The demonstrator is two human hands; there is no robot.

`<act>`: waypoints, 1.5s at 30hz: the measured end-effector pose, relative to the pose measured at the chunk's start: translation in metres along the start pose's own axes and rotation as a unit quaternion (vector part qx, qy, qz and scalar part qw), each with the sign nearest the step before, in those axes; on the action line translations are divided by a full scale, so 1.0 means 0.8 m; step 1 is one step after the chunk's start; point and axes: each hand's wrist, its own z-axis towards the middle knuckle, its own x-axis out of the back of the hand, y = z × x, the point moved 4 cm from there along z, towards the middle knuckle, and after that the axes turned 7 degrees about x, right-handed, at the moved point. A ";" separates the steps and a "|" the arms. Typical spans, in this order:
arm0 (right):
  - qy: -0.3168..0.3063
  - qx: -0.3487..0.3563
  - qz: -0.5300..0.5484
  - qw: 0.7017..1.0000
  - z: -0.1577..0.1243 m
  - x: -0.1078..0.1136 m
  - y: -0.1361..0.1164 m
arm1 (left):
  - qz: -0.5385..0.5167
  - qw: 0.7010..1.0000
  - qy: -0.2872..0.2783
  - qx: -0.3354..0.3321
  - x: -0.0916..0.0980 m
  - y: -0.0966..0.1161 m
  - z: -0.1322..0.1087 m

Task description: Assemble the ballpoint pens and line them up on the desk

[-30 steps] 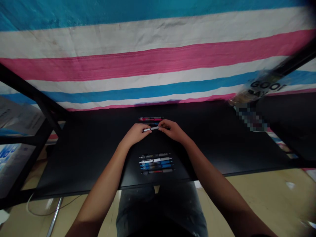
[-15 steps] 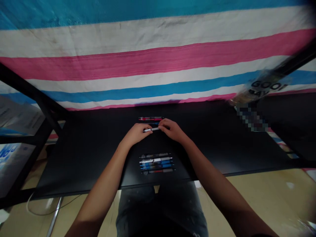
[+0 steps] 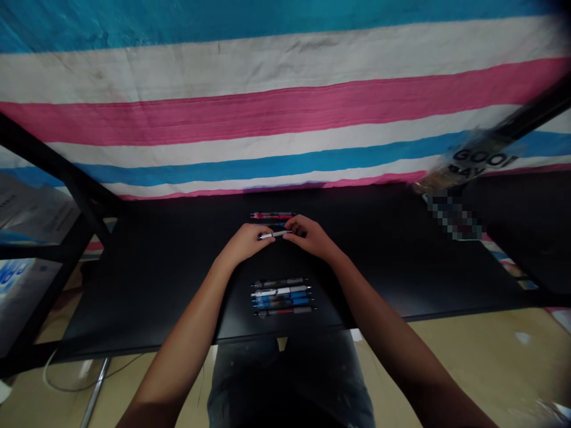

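Note:
A white pen (image 3: 273, 235) with a grey grip lies crosswise between my two hands, just above the black table (image 3: 379, 255). My left hand (image 3: 245, 242) pinches its left end between thumb and fingers. At the other end, my right hand (image 3: 311, 236) has its thumb and fingertips closed on the grey part. Just beyond the hands lie a red pen (image 3: 270, 217), a black pen (image 3: 272, 213) and a blue pen (image 3: 279, 225), the blue one partly hidden by my fingers. Nearer to me is a row of several pens (image 3: 282, 291), white, blue and dark, lying side by side.
Behind the table hangs a striped sheet (image 3: 267, 125). Black frame bars (image 3: 84, 196) rise at the left, near a white package (image 3: 27, 291). A clear plastic bag with lettering (image 3: 473, 157) and a pixelated object (image 3: 455, 217) are at the right.
My right hand's thumb and fingertips have shifted slightly left along the white pen. My left hand still holds its end. The pens on the table stay where they were.

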 end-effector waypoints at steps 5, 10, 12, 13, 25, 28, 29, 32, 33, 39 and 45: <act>-0.015 -0.002 -0.013 1.000 0.000 0.000 -0.002 | 0.000 1.000 0.001 0.004 -0.001 0.001 0.000; -0.027 -0.018 -0.021 0.999 0.000 0.000 -0.003 | 0.004 1.000 -0.009 0.007 0.000 0.005 -0.001; -0.029 -0.034 -0.006 0.999 -0.001 -0.001 -0.002 | 0.004 1.000 -0.011 0.011 0.001 0.006 -0.002; -0.031 -0.041 0.000 0.999 -0.002 -0.001 -0.001 | 0.005 1.000 -0.011 0.014 0.001 0.007 -0.002; 0.000 -0.009 -0.036 0.999 -0.001 -0.001 -0.005 | -0.181 0.981 0.045 0.061 0.025 -0.011 -0.003; 0.037 -0.001 -0.043 0.998 -0.001 0.002 -0.007 | -0.383 0.911 0.141 0.067 0.047 -0.019 -0.002; 0.045 0.002 -0.044 0.998 0.000 0.001 -0.008 | -0.450 0.876 0.160 0.066 0.049 -0.018 -0.002; 0.052 0.010 -0.044 0.998 0.000 -0.005 -0.011 | -0.588 0.794 0.131 0.083 0.037 -0.007 0.000; 0.051 0.012 -0.044 0.998 0.001 -0.008 -0.012 | -0.609 0.781 0.095 0.097 0.029 -0.001 0.001; 0.062 0.022 -0.040 0.997 0.002 -0.007 -0.004 | -0.717 0.683 0.095 0.102 0.016 0.008 0.000; 0.091 0.041 -0.139 0.985 0.002 0.019 0.017 | -0.777 0.594 0.202 0.058 0.048 -0.014 -0.011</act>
